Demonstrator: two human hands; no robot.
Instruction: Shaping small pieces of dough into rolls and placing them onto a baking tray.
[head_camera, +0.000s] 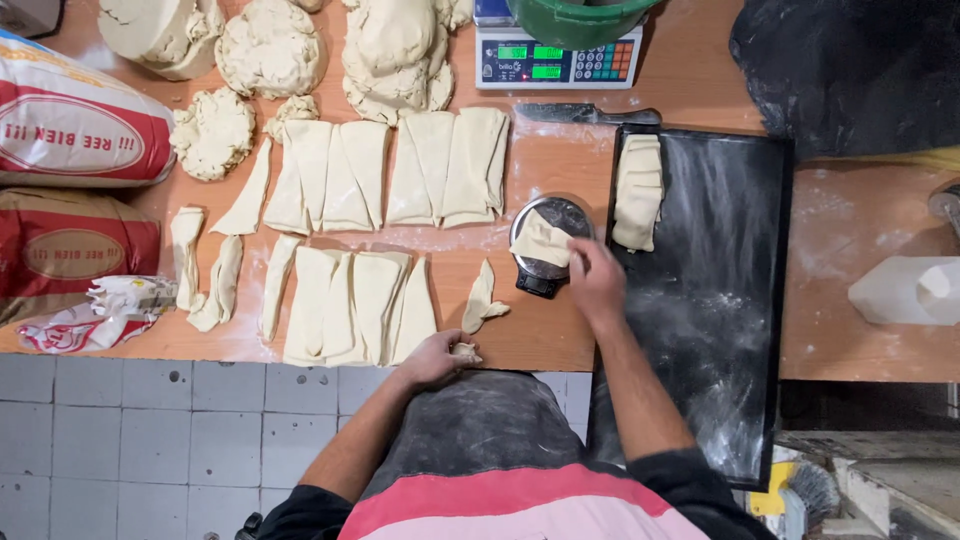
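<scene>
My right hand (594, 283) presses a folded dough piece (541, 241), just ahead of my fingertips, onto the small round scale (548, 250); my left hand (436, 357) closes around a dough scrap (464, 351) at the desk (540, 345) edge.

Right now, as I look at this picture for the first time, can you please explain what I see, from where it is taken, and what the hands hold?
A camera on the person's head looks straight down at a wooden table. The right hand touches a dough piece lying on a small round scale. The left hand holds a small dough scrap at the table's edge. Cut dough strips lie in rows, dough lumps behind them. A floured black tray holds folded dough.
</scene>
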